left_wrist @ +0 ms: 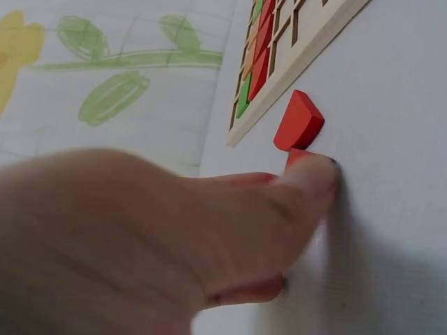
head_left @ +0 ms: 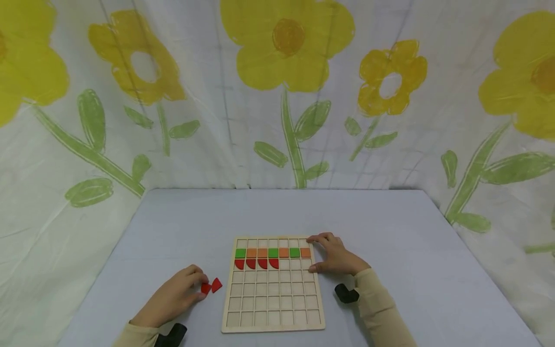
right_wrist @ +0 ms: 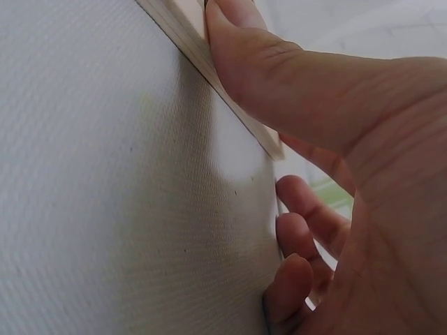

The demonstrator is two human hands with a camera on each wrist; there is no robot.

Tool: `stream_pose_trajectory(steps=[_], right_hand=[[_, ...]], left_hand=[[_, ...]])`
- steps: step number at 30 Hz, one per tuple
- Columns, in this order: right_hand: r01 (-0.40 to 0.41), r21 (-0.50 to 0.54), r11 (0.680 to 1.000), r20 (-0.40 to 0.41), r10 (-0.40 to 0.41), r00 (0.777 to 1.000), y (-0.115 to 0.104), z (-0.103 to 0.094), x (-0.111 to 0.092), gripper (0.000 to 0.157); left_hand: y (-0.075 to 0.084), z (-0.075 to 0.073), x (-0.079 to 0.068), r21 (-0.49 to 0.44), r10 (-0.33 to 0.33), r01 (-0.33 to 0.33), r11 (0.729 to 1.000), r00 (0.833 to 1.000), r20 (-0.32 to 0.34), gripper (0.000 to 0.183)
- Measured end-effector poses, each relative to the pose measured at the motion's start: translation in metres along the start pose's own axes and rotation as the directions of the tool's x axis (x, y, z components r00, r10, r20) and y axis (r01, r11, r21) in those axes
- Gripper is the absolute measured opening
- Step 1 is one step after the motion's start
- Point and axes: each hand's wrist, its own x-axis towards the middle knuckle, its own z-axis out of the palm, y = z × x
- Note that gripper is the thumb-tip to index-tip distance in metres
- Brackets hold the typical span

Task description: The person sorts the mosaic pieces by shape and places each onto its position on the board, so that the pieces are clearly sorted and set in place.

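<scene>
A light wooden grid board (head_left: pixel 273 330) lies flat on the table. Green squares (head_left: pixel 240 253) and orange squares (head_left: pixel 251 253) fill its second row from the top. Below them, red quarter-circle pieces (head_left: pixel 262 263) occupy the left part of the third row. Left of the board, my left hand (head_left: pixel 173 295) pinches a red quarter-circle piece (head_left: pixel 205 288) at the tabletop, partly hidden by the thumb in the left wrist view. Another red piece (left_wrist: pixel 300 120) lies right against it. My right hand (head_left: pixel 340 256) rests at the board's right edge, thumb and index finger spread apart along it, other fingers loosely bent.
The white table (head_left: pixel 390 226) extends around the board on every side. Behind it hangs a pale curtain (head_left: pixel 208 159) with large yellow flowers. Dark wrist devices (head_left: pixel 346 293) sit at both cuffs.
</scene>
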Motion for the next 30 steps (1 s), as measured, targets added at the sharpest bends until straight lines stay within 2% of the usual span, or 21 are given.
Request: stream_pose_trajectory(steps=[7,14,18,22,25,30], right_hand=[[0.007,-0.008,1.000,0.002,-0.007,1.000,0.004,0.001,0.002,0.078],[-0.003,-0.008,1.000,0.005,0.003,1.000,0.004,0.001,0.003,0.079],[-0.004,-0.006,1.000,0.002,0.004,1.000,0.005,0.000,0.003,0.079],[-0.013,-0.001,1.000,0.002,0.013,1.000,0.006,0.000,0.003,0.078],[-0.014,0.006,1.000,0.008,0.014,1.000,0.007,0.000,0.003,0.079],[0.001,0.008,1.000,0.006,-0.001,1.000,0.006,0.002,0.004,0.078]], left_hand=[[0.003,0.005,0.004,-0.027,-0.034,0.034,0.999,0.999,0.028,0.026],[0.004,0.008,0.007,-0.031,-0.047,0.047,0.998,0.999,0.001,0.022],[0.007,0.009,0.017,-0.039,-0.043,0.041,0.998,0.998,-0.034,0.020],[0.020,0.013,0.038,-0.049,0.011,-0.014,0.999,0.998,-0.067,0.021],[0.033,0.020,0.058,-0.023,0.098,-0.100,0.995,0.991,-0.090,0.024],[0.053,0.038,0.089,-0.001,0.268,-0.272,0.962,0.949,-0.163,0.027]])
